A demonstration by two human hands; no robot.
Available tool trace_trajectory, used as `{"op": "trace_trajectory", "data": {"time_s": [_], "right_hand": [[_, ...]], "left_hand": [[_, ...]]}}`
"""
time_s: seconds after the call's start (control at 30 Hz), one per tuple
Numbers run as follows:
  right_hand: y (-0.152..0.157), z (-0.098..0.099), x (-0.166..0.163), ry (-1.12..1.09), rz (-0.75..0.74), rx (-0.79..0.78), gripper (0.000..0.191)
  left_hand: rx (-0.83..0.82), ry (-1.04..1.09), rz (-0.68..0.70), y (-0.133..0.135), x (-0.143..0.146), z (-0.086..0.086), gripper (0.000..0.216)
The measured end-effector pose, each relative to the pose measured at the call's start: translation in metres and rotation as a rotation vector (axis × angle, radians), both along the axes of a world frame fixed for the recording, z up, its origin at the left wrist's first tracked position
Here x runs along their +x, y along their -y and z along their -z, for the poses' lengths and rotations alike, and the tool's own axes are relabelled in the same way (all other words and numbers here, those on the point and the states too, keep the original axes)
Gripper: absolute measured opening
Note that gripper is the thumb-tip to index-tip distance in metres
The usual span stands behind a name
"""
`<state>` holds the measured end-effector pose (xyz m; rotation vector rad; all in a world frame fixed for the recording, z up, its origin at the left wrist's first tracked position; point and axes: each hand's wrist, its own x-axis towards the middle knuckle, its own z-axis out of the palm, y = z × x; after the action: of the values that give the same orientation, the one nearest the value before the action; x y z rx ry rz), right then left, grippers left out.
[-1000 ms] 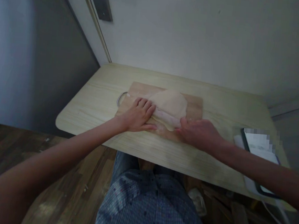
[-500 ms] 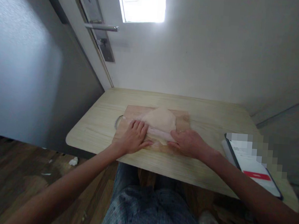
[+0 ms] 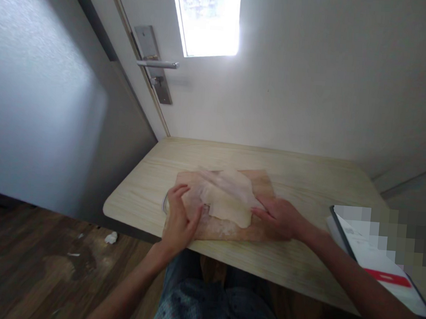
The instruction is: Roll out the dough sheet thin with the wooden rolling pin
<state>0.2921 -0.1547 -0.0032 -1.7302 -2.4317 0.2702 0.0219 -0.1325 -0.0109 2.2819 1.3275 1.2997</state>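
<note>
A flat, pale sheet of dough (image 3: 227,210) lies on a wooden cutting board (image 3: 266,183). Across the dough runs a thin rolling pin (image 3: 229,184), slanted and smeared by motion, its far end toward the back left. My right hand (image 3: 277,214) grips the pin's near right end at the board's right side. At the board's left side, my left hand (image 3: 181,216) has let its fingers spread, thumb apart, by the dough's left edge. Whether it touches the dough I cannot tell.
The board rests on a light wooden table (image 3: 132,192) set against a white door with a metal handle (image 3: 157,64). A tablet-like device (image 3: 382,256) with a lit screen lies at the table's right. White scraps (image 3: 111,237) are on the floor at left.
Both hands were on the rolling pin, which lay across the dough's near part. My left hand has come off it and moved left; the pin now slants farther back. The view has shifted slightly.
</note>
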Motion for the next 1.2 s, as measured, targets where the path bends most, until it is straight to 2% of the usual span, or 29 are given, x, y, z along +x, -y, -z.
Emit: {"op": "trace_trajectory", "data": {"time_s": [0.1,0.2,0.37,0.5,0.6,0.7,0.87,0.93,1.0,1.13,1.2], "right_hand": [[-0.005,0.008,0.005,-0.264,0.145,-0.043,0.044],[-0.005,0.013,0.003,-0.379,0.247,-0.028,0.046],[0.0,0.016,-0.004,-0.482,0.315,0.023,0.046],[0.0,0.019,-0.006,-0.543,0.332,0.061,0.045],[0.0,0.02,-0.005,-0.559,0.329,0.064,0.045],[0.001,0.021,-0.005,-0.573,0.331,0.06,0.045],[0.001,0.021,-0.006,-0.586,0.338,0.077,0.045],[0.001,0.021,-0.007,-0.586,0.34,0.082,0.045],[0.002,0.021,-0.007,-0.59,0.34,0.084,0.045],[0.004,0.02,-0.009,-0.605,0.343,0.11,0.043],[0.004,0.021,-0.009,-0.61,0.35,0.124,0.042]], "left_hand": [[-0.368,0.284,-0.052,-0.019,0.001,0.001,0.03],[-0.705,0.359,0.011,-0.04,0.011,-0.001,0.027],[-0.895,0.358,0.072,-0.067,0.023,-0.013,0.022],[-1.125,0.36,0.236,-0.077,0.025,-0.025,0.011],[-1.051,0.377,0.24,-0.07,0.03,-0.028,0.026],[-0.939,0.366,0.192,-0.055,0.039,-0.023,0.046],[-0.864,0.223,0.155,-0.047,0.046,-0.015,0.042],[-0.89,0.206,0.228,-0.052,0.045,-0.018,0.041],[-0.963,0.165,0.372,-0.061,0.043,-0.025,0.044],[-1.088,-0.117,0.707,-0.091,0.05,-0.041,0.043],[-1.034,-0.213,0.735,-0.108,0.059,-0.043,0.039]]}}
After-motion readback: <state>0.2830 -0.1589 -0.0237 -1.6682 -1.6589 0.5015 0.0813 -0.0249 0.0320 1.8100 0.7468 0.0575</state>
